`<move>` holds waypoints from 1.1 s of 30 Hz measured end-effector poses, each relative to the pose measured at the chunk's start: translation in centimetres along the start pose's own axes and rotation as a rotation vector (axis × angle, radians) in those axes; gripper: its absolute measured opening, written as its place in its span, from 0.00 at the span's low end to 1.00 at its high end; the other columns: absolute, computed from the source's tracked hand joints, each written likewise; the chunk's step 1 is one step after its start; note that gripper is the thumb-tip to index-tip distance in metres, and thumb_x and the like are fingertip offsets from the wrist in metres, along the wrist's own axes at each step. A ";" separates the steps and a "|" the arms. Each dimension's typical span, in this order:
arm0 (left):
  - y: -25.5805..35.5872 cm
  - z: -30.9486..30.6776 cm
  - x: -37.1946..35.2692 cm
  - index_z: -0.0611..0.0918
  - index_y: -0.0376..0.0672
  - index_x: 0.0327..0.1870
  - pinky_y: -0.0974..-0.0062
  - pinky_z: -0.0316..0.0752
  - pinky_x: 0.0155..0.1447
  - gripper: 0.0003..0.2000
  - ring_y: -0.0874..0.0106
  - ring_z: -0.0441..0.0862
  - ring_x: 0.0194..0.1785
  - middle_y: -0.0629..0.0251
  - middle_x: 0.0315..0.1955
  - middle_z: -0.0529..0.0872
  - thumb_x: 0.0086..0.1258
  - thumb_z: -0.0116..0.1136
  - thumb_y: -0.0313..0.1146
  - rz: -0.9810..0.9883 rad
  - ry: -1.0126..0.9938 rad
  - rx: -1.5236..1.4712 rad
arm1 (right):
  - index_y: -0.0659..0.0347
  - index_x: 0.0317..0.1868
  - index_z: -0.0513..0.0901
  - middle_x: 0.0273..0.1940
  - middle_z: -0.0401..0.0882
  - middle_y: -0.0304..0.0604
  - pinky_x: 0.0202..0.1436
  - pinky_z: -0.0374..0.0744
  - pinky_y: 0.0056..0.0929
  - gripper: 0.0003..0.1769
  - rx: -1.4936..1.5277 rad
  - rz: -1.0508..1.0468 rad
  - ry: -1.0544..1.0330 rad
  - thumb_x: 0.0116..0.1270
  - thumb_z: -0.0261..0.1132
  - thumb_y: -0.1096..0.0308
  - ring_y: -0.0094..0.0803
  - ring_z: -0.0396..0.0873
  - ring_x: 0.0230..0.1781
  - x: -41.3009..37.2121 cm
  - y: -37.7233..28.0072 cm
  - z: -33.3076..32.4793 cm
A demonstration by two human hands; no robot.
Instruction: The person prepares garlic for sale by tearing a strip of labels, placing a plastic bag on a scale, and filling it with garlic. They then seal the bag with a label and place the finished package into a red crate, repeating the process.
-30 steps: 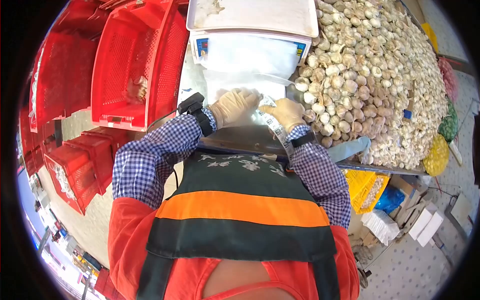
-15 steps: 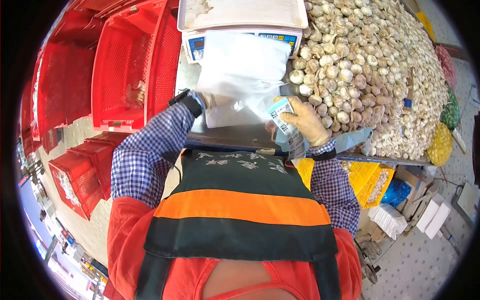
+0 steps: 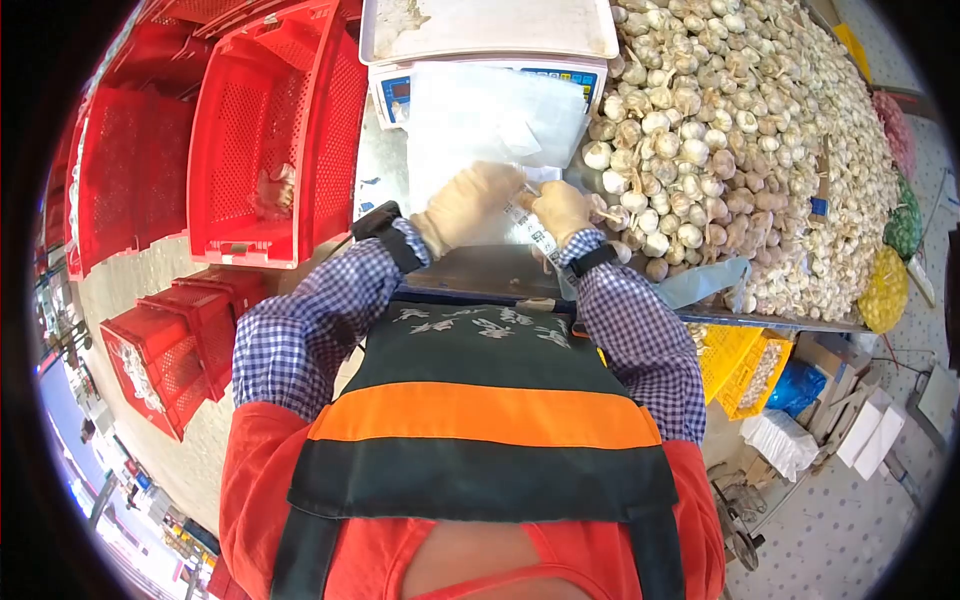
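Observation:
A strip of printed labels hangs from my right hand, which wears a pale glove and has its fingers closed. My gloved left hand is just left of it, above the white plastic bags, its fingers smeared by motion. The bags lie flat against the front of a weighing scale. A small white label appears on the upper bag. Close to my right hand is the edge of a heap of garlic bulbs.
Red plastic crates stand at the left, with more red crates lower down. A light blue plastic sheet lies along the table's front edge. Yellow crates sit below the table at the right, near a blue bag.
My left hand has lifted from the bags and moved right, close to my right hand. My right hand has shifted slightly left with the label strip. A small label now shows on the bag.

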State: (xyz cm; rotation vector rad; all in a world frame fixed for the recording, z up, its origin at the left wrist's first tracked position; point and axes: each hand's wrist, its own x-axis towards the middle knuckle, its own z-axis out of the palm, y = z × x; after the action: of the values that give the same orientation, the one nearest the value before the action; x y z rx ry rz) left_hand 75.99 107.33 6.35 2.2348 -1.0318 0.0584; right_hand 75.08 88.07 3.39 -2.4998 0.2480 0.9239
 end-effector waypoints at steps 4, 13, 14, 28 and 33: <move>-2.6 4.8 -1.9 0.74 0.40 0.58 0.65 0.72 0.56 0.21 0.59 0.76 0.52 0.58 0.48 0.78 0.63 0.55 0.34 -0.150 -0.290 -0.172 | 0.66 0.39 0.86 0.39 0.85 0.53 0.43 0.77 0.39 0.32 0.011 0.082 -0.081 0.60 0.63 0.39 0.47 0.83 0.38 -2.0 -1.4 -1.9; -3.0 1.7 -2.8 0.72 0.44 0.64 0.69 0.71 0.61 0.20 0.63 0.74 0.58 0.57 0.58 0.75 0.71 0.50 0.34 -0.021 -0.430 -0.058 | 0.66 0.43 0.84 0.36 0.85 0.47 0.41 0.78 0.33 0.21 0.302 -0.257 -0.108 0.63 0.65 0.54 0.35 0.82 0.35 -9.1 5.0 -5.9; -4.0 2.4 -3.5 0.72 0.45 0.63 0.70 0.72 0.60 0.20 0.63 0.75 0.57 0.57 0.58 0.75 0.70 0.50 0.34 -0.074 -0.404 -0.200 | 0.67 0.44 0.83 0.35 0.85 0.46 0.41 0.78 0.30 0.16 0.418 -0.389 -0.044 0.66 0.64 0.61 0.32 0.82 0.34 -9.5 4.9 -6.3; -7.8 -6.9 3.8 0.84 0.41 0.47 0.71 0.77 0.47 0.12 0.66 0.84 0.41 0.57 0.37 0.87 0.66 0.60 0.35 -0.819 -0.022 -0.350 | 0.65 0.49 0.82 0.34 0.84 0.42 0.42 0.77 0.25 0.13 0.802 -0.309 -0.123 0.65 0.63 0.71 0.26 0.80 0.34 -6.4 1.0 -2.3; -1.9 -5.4 2.7 0.79 0.40 0.50 0.65 0.75 0.52 0.12 0.59 0.80 0.49 0.55 0.46 0.82 0.66 0.55 0.29 -0.190 0.545 -0.184 | 0.61 0.42 0.86 0.40 0.84 0.55 0.49 0.77 0.39 0.26 0.105 -0.068 -0.003 0.60 0.64 0.45 0.52 0.82 0.41 -1.4 -1.4 -1.1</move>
State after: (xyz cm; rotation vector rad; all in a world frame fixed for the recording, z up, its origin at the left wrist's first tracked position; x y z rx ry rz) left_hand 80.37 109.59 10.27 1.9741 -0.5059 0.4442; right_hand 75.12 88.79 5.52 -2.3955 0.2034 0.8644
